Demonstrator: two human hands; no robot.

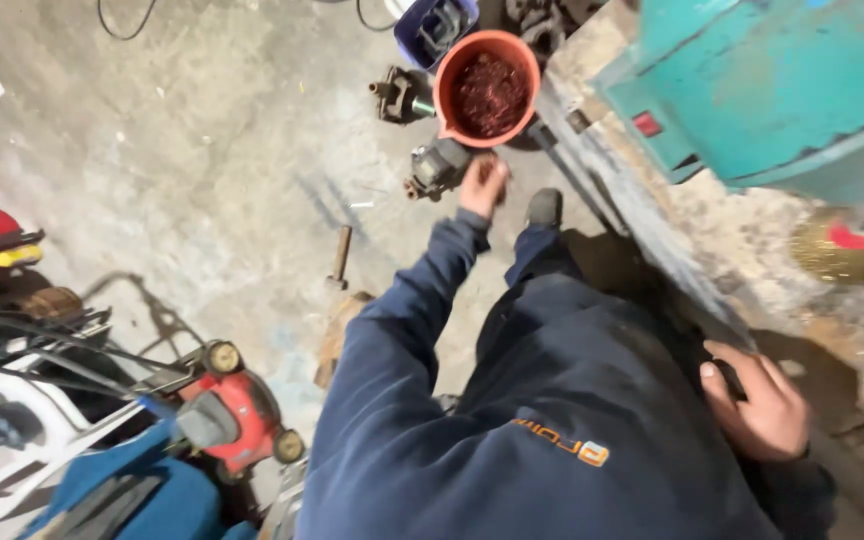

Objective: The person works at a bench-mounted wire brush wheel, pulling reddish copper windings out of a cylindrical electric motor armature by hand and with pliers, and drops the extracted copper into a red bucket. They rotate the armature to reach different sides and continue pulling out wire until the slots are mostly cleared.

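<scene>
**A:** so what's the left hand (pixel 483 185) doing? It's reaching down to the floor (pixel 202 150), right where the orange bucket (pixel 488 88) and a grey metal part (pixel 439 166) are sitting. Fingers are curling in, but it's blurry, so I can't tell if they're actually gripping anything.

**B:** yeah, and the hand is hovering just below the bucket's rim, right beside that part. I'm counting one bucket, filled with reddish-brown scrap, and two metal parts: the grey one by the hand and a darker one (pixel 400 94) lying left of the bucket.

**A:** right hand (pixel 760 402)?

**B:** it's resting low at the right, fingers bent loosely over something dark. Can't make out what, or whether it's held.

**A:** further out I'm seeing one hammer (pixel 340 255) lying on the concrete, one blue tub (pixel 437 28) behind the bucket, one red mower (pixel 237 405) at bottom left.

**B:** labels: a small red rectangle (pixel 647 124) is sitting on the teal machine (pixel 772 80) at top right, and an orange logo (pixel 564 443) is showing on the navy sweatshirt.
</scene>
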